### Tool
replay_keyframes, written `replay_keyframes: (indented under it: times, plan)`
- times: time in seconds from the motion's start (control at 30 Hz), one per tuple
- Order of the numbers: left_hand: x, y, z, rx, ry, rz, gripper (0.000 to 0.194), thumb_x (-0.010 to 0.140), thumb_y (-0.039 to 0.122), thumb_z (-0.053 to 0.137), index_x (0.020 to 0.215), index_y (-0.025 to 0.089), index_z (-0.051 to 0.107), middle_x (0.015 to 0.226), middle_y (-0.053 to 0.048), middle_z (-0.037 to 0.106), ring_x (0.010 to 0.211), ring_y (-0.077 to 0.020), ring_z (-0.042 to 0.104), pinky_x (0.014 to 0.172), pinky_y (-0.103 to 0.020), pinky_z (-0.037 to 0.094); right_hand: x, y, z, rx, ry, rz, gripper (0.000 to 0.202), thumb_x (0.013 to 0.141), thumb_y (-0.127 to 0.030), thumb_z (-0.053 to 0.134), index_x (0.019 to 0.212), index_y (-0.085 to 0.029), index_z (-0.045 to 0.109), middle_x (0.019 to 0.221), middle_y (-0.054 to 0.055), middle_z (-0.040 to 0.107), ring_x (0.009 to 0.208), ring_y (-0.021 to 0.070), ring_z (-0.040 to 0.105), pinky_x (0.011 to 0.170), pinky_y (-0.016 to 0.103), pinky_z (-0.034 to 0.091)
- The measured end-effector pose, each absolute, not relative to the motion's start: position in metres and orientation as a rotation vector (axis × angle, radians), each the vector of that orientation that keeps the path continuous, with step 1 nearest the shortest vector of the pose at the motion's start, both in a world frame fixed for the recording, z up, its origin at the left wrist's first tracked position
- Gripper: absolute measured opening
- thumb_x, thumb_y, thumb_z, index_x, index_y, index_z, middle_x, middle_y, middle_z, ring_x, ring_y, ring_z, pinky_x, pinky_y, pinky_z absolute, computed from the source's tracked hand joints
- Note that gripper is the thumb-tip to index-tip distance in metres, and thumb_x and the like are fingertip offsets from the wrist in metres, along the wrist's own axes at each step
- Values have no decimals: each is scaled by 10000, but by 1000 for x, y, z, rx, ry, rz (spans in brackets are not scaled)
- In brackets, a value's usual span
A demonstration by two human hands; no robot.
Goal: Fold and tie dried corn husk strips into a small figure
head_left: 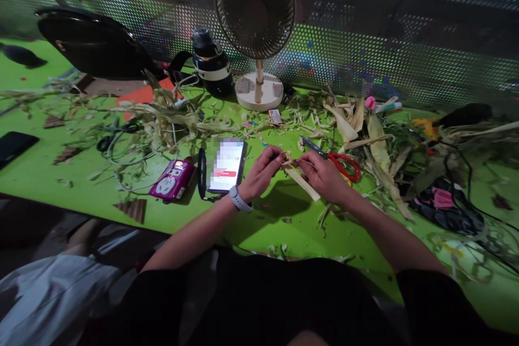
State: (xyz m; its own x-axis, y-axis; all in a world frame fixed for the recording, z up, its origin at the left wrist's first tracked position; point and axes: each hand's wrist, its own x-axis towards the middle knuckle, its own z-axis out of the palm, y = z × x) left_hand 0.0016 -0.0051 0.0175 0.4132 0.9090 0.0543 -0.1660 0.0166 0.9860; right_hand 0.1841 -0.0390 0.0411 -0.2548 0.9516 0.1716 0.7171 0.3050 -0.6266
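Observation:
Both hands meet over the green table, their fingertips pinching a pale strip of dried corn husk (302,182). My left hand (265,168), with a light watch band at the wrist, holds its upper end. Close beside it, my right hand (322,173) grips the same husk, whose loose end hangs down toward me. The fingers partly cover the spot where they hold it. Scissors with red handles (344,166) lie just beyond my right hand. To the left of my left hand is a lit smartphone (225,167).
A purple power socket (172,179) with a white cable lies left of the phone. Behind stand a fan (258,92) and a dark bottle (213,67). Husk scraps (379,140) litter the green table (267,227). A black bag (93,43) rests at the back left. Someone's light clothing (60,292) shows at lower left.

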Motion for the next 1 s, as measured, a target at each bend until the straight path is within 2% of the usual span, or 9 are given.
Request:
replay_keyframes:
  times: [0.1, 0.27, 0.37, 0.5, 0.63, 0.73, 0.83, 1.0]
  plan:
    - [2, -5, 15, 1196, 728, 943, 198, 804, 368, 590, 841, 191, 508, 647, 50, 419, 521, -61, 325, 479, -198, 274, 184, -39, 39, -1473, -2092, 558, 280, 956, -421, 379, 911, -195, 538, 535, -25, 596, 443, 144, 566, 445, 237, 364]
    - [4, -5, 15, 1110, 784, 939, 189, 747, 303, 631, 814, 189, 497, 633, 60, 432, 498, -50, 323, 463, -185, 265, 181, -40, 37, -1465, -2240, 494, 269, 961, -409, 372, 938, -202, 543, 572, -20, 601, 457, 144, 560, 455, 235, 338]
    - [5, -6, 16, 1113, 836, 958, 216, 762, 347, 633, 813, 192, 492, 633, 60, 433, 495, -49, 337, 459, -182, 275, 181, -40, 38, -1449, -2308, 510, 270, 971, -387, 356, 958, -193, 543, 601, -11, 610, 485, 142, 573, 470, 233, 342]
    - [5, -6, 17, 1106, 828, 892, 279, 770, 412, 639, 916, 189, 555, 664, 45, 458, 537, -53, 399, 491, -178, 321, 185, -38, 36, -1405, -2372, 393, 302, 979, -373, 332, 977, -170, 555, 674, 21, 639, 517, 140, 574, 493, 239, 368]
    - [5, -6, 16, 1127, 830, 840, 289, 759, 429, 656, 798, 160, 560, 638, 46, 467, 533, -47, 386, 504, -177, 318, 188, -38, 33, -1328, -2477, 263, 287, 981, -322, 331, 1013, -168, 571, 849, 71, 684, 622, 144, 599, 567, 251, 407]
    - [6, -7, 14, 1190, 857, 906, 317, 750, 440, 671, 730, 159, 524, 611, 53, 462, 520, -48, 365, 491, -184, 301, 186, -39, 34, -1283, -2523, 291, 255, 971, -284, 352, 1012, -173, 578, 896, 79, 691, 661, 147, 611, 603, 259, 422]
    - [8, -10, 14, 1214, 858, 990, 355, 766, 481, 644, 708, 169, 485, 599, 56, 446, 513, -52, 355, 481, -192, 292, 183, -40, 39, -1378, -2402, 526, 252, 960, -334, 370, 958, -178, 568, 772, 53, 667, 580, 145, 592, 554, 265, 422]
    - [7, -10, 14, 1218, 747, 1024, 356, 794, 502, 608, 742, 172, 485, 597, 57, 431, 483, -46, 331, 453, -200, 265, 184, -35, 43, -1414, -1748, 1480, 264, 912, -481, 427, 905, -224, 486, 516, -67, 517, 393, 117, 521, 396, 226, 410]
